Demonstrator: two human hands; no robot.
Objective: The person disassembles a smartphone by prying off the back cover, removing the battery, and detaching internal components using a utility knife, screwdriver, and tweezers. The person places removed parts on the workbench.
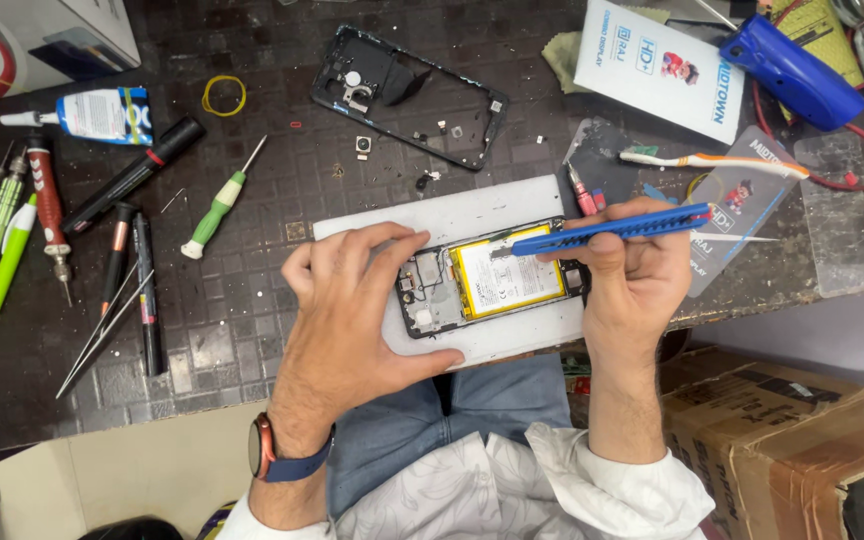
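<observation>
An opened phone [492, 285] with a yellow-white battery [508, 278] lies on a white mat [472, 215] at the bench's front edge. My left hand [357, 305] presses on the phone's left end, fingers spread over it. My right hand [632, 275] grips a blue flat pry tool [612, 230], held level, with its tip at the battery's upper edge. A watch with a blue strap sits on my left wrist.
A black phone frame [407, 95] lies behind the mat with small loose parts around it. At the left are a green screwdriver [217, 205], pens, tweezers [102, 335] and a glue tube [92, 115]. A toothbrush [712, 160], white box [657, 65] and blue tool [792, 70] sit right. A cardboard box [782, 440] stands below.
</observation>
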